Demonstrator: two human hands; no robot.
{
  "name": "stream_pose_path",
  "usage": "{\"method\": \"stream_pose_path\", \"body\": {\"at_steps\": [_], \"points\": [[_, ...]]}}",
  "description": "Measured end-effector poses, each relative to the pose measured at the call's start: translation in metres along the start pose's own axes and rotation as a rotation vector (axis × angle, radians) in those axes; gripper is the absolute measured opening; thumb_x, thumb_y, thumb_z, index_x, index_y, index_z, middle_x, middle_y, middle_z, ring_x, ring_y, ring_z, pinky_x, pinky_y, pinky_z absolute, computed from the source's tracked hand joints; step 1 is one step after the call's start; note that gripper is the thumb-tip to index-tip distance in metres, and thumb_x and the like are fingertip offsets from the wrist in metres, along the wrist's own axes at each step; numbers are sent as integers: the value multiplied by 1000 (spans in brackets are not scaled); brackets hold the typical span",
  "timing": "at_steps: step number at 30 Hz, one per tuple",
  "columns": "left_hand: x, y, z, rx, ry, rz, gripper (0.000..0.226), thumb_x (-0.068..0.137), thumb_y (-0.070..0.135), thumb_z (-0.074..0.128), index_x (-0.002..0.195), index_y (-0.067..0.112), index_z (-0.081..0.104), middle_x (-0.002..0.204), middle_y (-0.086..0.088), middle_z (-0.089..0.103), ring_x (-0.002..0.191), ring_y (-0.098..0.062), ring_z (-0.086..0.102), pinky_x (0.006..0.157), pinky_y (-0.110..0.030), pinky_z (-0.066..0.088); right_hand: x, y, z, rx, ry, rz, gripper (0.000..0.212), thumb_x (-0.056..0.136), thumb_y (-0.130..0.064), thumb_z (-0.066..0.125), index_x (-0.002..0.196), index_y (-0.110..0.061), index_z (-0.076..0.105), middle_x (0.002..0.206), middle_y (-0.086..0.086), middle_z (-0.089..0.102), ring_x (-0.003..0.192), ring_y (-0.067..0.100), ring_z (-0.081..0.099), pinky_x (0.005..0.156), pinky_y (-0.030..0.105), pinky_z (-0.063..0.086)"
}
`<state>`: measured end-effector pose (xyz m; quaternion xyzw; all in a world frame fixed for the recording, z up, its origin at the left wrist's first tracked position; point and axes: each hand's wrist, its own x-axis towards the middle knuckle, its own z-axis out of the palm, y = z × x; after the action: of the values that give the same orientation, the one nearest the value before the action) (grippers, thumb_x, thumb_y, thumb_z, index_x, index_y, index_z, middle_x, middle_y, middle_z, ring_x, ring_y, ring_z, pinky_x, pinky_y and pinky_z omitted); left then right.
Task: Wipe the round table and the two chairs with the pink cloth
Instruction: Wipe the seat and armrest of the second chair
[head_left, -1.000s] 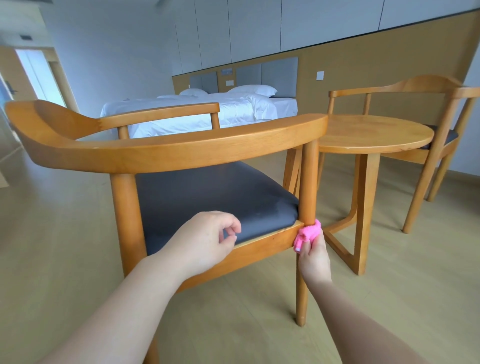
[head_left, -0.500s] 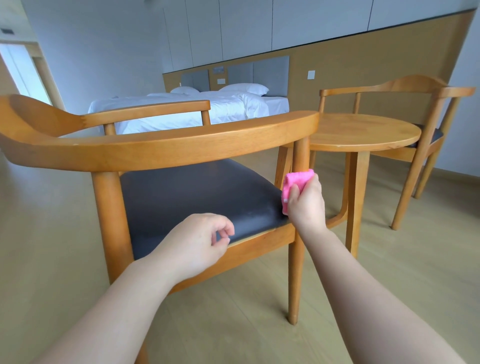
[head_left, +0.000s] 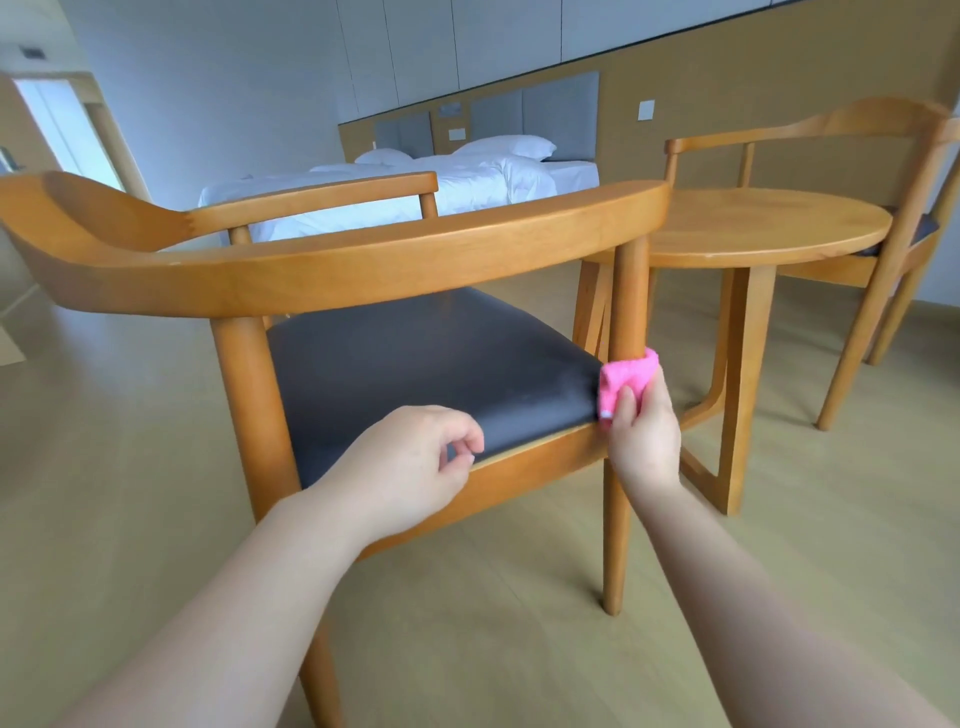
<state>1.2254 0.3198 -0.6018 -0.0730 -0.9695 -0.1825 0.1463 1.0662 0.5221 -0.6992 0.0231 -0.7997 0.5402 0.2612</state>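
This looks like a hotel-style bedroom. A made bed with white duvet and white pillows (head_left: 415, 182) stands against a long tan wood headboard wall with grey padded panels (head_left: 535, 111), where white wall switches (head_left: 645, 110) are mounted. Nearer is a small sitting corner: a round light-wood table (head_left: 769, 228) between two matching wooden armchairs with dark padded seats (head_left: 332, 260), all on pale wood-look flooring (head_left: 831, 519).

White-sheeted bed (head_left: 415, 187), two pillows (head_left: 501, 145) at its head, grey padded headboard panels (head_left: 535, 111) behind, wall switch (head_left: 645, 110) right of headboard, pale wood floor (head_left: 130, 493) before the bed
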Motion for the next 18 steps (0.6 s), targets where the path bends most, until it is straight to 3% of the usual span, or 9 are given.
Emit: {"method": "stream_pose_path", "body": {"at_steps": [2, 4, 6, 9, 10, 12, 14, 18], "points": [[-4, 0, -3, 19, -20, 9, 14, 90, 21, 59, 94, 32, 66, 73, 20, 55, 68, 0, 57, 61, -16, 49, -30, 24, 7, 44, -74, 52, 47, 103, -31, 33, 146, -39, 17, 119, -13, 58, 110, 12, 56, 100, 42, 46], [-10, -1, -7, 41, -44, 14, 14, 89, 20, 58, 93, 31, 66, 73, 19, 55, 68, -1, 56, 61, -17, 48, -48, 38, 15, 31, -118, 71, 58, 103, -28, 31, 153, -27, 1, 155, 1, 29, 141, 20, 31, 115, 45, 28], [-17, -4, -12, 50, -55, 19, 14, 89, 19, 59, 91, 30, 66, 74, 17, 56, 67, -2, 56, 61, -19, 49, -56, 39, 26, -7, -75, 86, 62, 104, -22, 31, 153, -14, -6, 162, 5, -1, 149, 20, 2, 121, 38, 8], [-31, -10, -22, 66, -84, 35, 13, 88, 18, 58, 89, 29, 67, 77, 15, 58, 66, -4, 56, 62, -24, 50, -73, 23, 48, -13, -63, 67, 60, 102, -11, 30, 150, 1, -4, 159, 16, -12, 147, 26, -12, 117, 23, -10], [-38, -14, -26, 77, -109, 42, 14, 88, 17, 58, 88, 29, 67, 77, 15, 58, 66, -3, 56, 61, -23, 49, -82, 16, 56, -3, -71, 47, 60, 102, -10, 30, 149, 3, -4, 159, 18, -13, 147, 27, -13, 115, 20, -12], [-54, -23, -37, 123, -184, 47, 20, 86, 12, 55, 83, 29, 65, 75, 16, 57, 68, -1, 55, 61, -20, 46, -99, 4, 69, 25, -79, 28, 61, 101, -10, 31, 149, 4, -5, 158, 19, -13, 147, 28, -14, 118, 27, -9], [-69, -35, -51, 173, -245, 39, 23, 78, 6, 49, 72, 25, 61, 69, 14, 56, 67, -3, 54, 60, -23, 46, -114, -7, 79, 33, -76, 18, 63, 101, -12, 31, 149, 4, -6, 158, 18, -15, 146, 29, -16, 120, 36, -4], [-99, -58, -76, 229, -252, -47, 21, 62, 10, 37, 61, 21, 54, 60, 10, 55, 60, -8, 53, 57, -30, 47, -145, -27, 93, 9, -103, -66, 62, 101, -12, 33, 149, 5, -3, 157, 22, -11, 146, 33, -15, 120, 39, -5]]}}
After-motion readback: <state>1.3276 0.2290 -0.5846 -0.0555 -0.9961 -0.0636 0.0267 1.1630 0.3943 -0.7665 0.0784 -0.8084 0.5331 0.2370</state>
